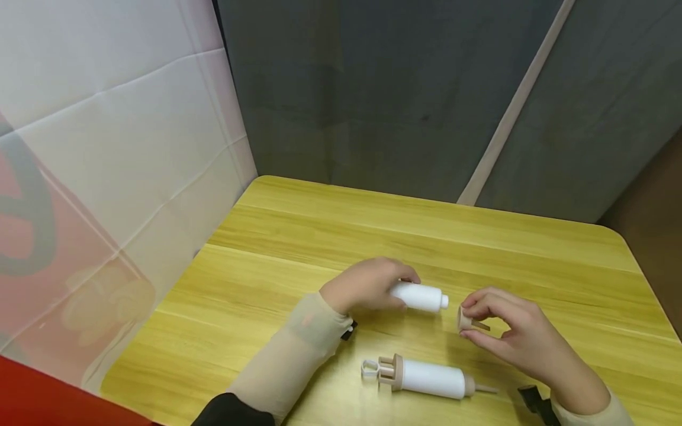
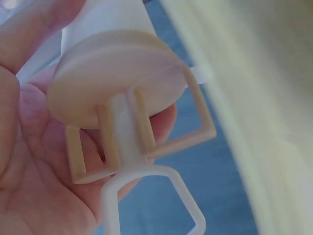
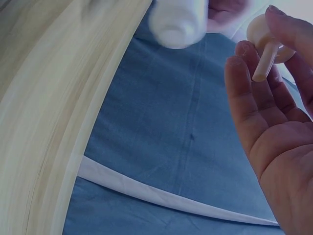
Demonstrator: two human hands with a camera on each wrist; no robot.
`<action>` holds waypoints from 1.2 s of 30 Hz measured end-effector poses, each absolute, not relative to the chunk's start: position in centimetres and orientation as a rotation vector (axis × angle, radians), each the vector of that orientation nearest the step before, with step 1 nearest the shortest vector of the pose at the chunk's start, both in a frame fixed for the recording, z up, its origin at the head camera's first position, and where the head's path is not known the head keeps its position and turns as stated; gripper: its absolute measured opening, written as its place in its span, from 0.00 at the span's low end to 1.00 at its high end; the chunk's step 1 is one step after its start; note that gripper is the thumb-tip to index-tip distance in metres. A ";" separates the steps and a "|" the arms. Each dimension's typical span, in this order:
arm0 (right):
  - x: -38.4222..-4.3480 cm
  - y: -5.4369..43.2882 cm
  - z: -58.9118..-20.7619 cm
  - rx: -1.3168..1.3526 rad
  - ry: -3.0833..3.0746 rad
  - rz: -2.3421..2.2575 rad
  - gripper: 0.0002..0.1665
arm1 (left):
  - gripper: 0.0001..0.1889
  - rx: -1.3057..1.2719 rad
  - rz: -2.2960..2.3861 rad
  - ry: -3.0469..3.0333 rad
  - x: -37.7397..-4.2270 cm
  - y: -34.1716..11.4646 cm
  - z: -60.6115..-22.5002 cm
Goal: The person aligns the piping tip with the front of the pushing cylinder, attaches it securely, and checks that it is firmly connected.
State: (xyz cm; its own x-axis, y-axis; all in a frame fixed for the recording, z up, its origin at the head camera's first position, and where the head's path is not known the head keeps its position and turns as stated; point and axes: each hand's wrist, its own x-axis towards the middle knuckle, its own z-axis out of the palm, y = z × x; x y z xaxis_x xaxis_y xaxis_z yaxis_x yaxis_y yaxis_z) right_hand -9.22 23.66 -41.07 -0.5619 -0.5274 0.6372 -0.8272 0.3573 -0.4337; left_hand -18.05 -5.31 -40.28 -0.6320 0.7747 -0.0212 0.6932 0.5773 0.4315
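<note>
My left hand grips the white barrel of a toy syringe, whose small bare neck points right. The left wrist view shows its beige end plate with two finger loops and a white plunger ring. My right hand pinches a beige nozzle cap between thumb and fingers, just right of the neck and apart from it. The cap's thin spout points away from the barrel. Nearer to me on the table lies a second toy syringe, with its beige nozzle attached.
The wood-grain table has rounded far corners. A grey curtain hangs behind it, and a pale cloth on the left. Black wrist-camera parts show at the right wrist.
</note>
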 end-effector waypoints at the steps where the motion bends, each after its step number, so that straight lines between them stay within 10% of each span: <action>1: -9.3 23.7 -41.1 1.185 -2.227 1.052 0.14 | 0.23 1.243 0.578 2.604 -17.8 -5.4 -39.8; 31: -9.0 23.6 -40.9 1.105 -2.320 1.079 0.11 | 0.22 1.515 0.651 2.564 -15.0 -5.3 -36.7; 36: -8.9 23.6 -40.6 1.059 -2.379 1.064 0.29 | 0.22 1.526 0.667 2.555 -15.0 -5.3 -36.9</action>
State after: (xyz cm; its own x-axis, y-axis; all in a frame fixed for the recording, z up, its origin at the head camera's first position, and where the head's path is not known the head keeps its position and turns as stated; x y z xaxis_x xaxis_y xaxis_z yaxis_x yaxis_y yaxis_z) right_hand -8.89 23.57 -40.60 -0.6704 -0.4976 0.5504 -0.7420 0.4456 -0.5009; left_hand -15.00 -5.27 -36.85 -0.4962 0.8565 0.1418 0.8167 0.4051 0.4111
